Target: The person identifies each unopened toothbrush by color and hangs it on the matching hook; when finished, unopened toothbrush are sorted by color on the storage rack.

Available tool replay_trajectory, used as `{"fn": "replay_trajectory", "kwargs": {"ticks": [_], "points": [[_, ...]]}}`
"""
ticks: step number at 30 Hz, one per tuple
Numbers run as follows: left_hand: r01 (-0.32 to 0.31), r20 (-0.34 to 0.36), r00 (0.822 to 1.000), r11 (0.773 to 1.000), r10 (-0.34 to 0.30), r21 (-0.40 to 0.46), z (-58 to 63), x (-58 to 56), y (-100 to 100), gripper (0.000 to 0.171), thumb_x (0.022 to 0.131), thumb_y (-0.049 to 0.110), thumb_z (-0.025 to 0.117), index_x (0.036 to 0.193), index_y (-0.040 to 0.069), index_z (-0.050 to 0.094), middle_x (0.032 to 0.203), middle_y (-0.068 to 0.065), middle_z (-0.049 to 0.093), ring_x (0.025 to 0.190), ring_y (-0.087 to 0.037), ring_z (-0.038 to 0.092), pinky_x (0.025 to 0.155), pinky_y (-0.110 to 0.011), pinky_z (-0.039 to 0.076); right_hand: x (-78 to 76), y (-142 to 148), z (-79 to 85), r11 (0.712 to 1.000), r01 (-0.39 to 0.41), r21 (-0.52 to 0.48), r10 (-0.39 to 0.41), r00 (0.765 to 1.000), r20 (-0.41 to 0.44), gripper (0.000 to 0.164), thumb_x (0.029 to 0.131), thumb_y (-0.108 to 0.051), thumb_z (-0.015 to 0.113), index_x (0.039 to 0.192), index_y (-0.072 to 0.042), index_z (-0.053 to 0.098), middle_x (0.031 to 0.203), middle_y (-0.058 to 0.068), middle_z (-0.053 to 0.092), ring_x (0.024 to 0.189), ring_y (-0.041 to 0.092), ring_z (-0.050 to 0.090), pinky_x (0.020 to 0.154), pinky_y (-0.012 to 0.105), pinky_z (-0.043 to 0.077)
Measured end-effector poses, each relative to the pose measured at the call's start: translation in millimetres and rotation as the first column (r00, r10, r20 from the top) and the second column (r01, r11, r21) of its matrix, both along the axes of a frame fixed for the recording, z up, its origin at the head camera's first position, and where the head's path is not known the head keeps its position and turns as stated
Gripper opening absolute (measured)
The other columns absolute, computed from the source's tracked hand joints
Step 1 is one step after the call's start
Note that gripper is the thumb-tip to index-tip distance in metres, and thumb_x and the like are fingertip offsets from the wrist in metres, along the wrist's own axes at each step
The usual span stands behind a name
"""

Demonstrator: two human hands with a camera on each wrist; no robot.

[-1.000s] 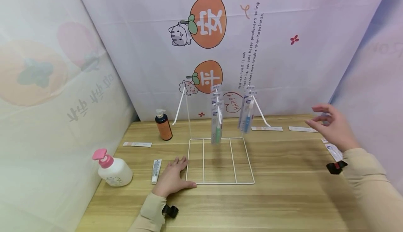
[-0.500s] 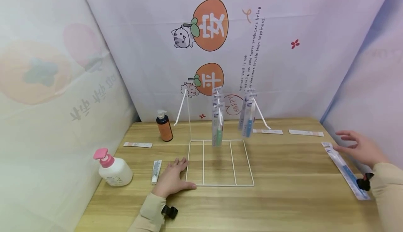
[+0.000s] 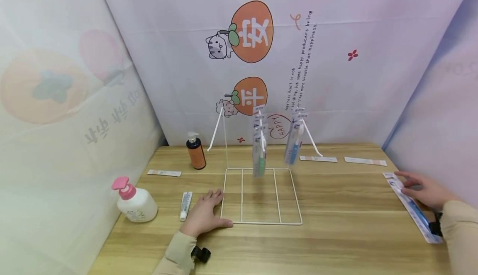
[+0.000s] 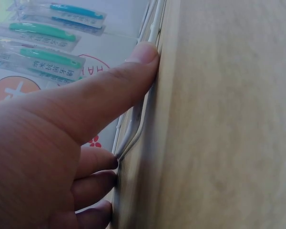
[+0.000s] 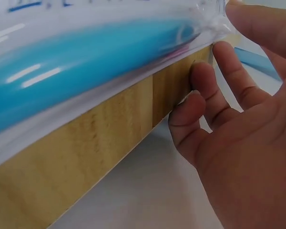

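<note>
My left hand (image 3: 203,215) rests on the front left corner of a white wire rack (image 3: 261,223), its thumb against the front wire and its fingers along the left side. Packaged toothbrushes with green handles (image 3: 260,154) hang from the middle hook. Others with blue handles (image 3: 294,146) hang on the right hook, while the left hook (image 3: 215,127) bears nothing. At the table's right edge my right hand (image 3: 429,190) pinches the far part of a packaged blue toothbrush (image 5: 100,57), which lies flat. Its thumb touches the clear wrapper, with the fingers bent at the side.
A pink-topped white pump bottle (image 3: 137,204) and a dark pump bottle (image 3: 196,154) stand at left. A toothpaste tube (image 3: 185,206) lies beside my left hand. Flat white packets lie at the left (image 3: 164,173) and back right (image 3: 365,161). Printed cloth surrounds the table.
My right hand has moved from beyond the table's back right down and right onto the packaged toothbrush there, its fingers closing at it. The left hand keeps its place on the rack.
</note>
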State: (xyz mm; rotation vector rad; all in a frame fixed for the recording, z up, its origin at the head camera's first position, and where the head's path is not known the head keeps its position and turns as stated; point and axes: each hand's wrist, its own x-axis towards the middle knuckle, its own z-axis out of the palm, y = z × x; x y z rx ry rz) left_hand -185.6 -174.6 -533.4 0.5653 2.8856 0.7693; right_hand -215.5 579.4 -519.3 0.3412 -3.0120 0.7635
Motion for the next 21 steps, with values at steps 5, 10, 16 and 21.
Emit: {"fn": "replay_trajectory", "kwargs": {"ticks": [5, 10, 16, 21], "points": [[0.001, 0.005, 1.0, 1.0, -0.001, 0.006, 2.2, -0.8, 0.4, 0.111, 0.078, 0.068, 0.088, 0.161, 0.005, 0.051, 0.169, -0.017, 0.042, 0.157, -0.049, 0.032, 0.125, -0.068, 0.027, -3.9, 2.5, 3.4, 1.0, 0.001, 0.006, -0.001, 1.0, -0.018, 0.057, 0.098, -0.013, 0.08, 0.152, -0.025, 0.064, 0.108, 0.021, 0.074, 0.093, -0.001, 0.059, 0.072, 0.023, 0.046], [0.002, 0.011, 1.0, 1.0, -0.002, 0.014, 1.4, 0.0, 0.4, 0.11, 0.078, 0.067, 0.089, 0.16, 0.005, 0.052, 0.169, -0.017, 0.042, 0.157, -0.048, 0.032, 0.126, -0.068, 0.024, -10.3, 5.5, 2.9, 0.998, 0.05, 0.033, -0.051, 0.998, 0.031, 0.046, 0.098, -0.024, 0.082, 0.143, -0.021, 0.073, 0.107, 0.014, 0.075, 0.093, 0.007, 0.061, 0.072, 0.024, 0.047], [0.008, 0.02, 1.0, 1.0, -0.008, 0.003, -3.5, 1.1, 2.3, 0.109, 0.078, 0.068, 0.089, 0.161, 0.006, 0.052, 0.169, -0.015, 0.042, 0.157, -0.047, 0.032, 0.127, -0.068, 0.024, 0.2, 7.4, -11.2, 0.997, 0.073, 0.019, -0.073, 0.996, 0.042, 0.036, 0.097, -0.023, 0.083, 0.131, -0.016, 0.078, 0.096, -0.003, 0.07, 0.077, 0.002, 0.054, 0.066, 0.025, 0.045], [0.017, 0.021, 1.0, 1.0, -0.017, 0.005, -2.7, 1.0, 2.7, 0.109, 0.078, 0.067, 0.089, 0.161, 0.006, 0.052, 0.169, -0.016, 0.042, 0.157, -0.047, 0.031, 0.126, -0.068, 0.024, 3.7, 5.8, -9.4, 0.994, 0.103, 0.02, -0.105, 0.989, 0.1, 0.039, 0.098, -0.027, 0.081, 0.132, -0.008, 0.077, 0.101, 0.009, 0.074, 0.081, 0.007, 0.057, 0.067, 0.024, 0.047]]}}
